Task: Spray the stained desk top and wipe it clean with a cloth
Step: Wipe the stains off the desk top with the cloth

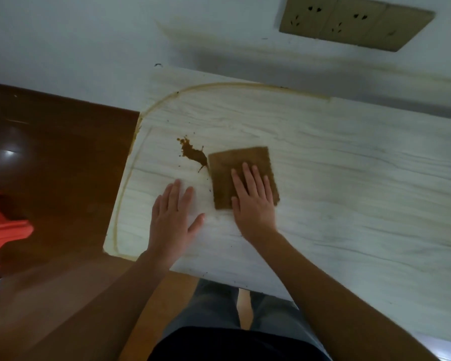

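Observation:
A brown splatter stain [193,153] lies on the pale wood-grain desk top [336,183], with small specks around it. A folded brown cloth [229,162] lies flat just right of the stain, its left edge touching the splatter's tail. My right hand [253,196] presses flat on the cloth with straight fingers. My left hand [173,212] rests flat on the bare desk top, left of the cloth and below the stain. No spray bottle is in view.
The desk's left end stops near a dark brown floor [57,162]. A white wall [89,35] with a beige socket panel [354,22] rises behind the desk. Something red-orange [3,225] sits at the far left. My legs show below the front edge.

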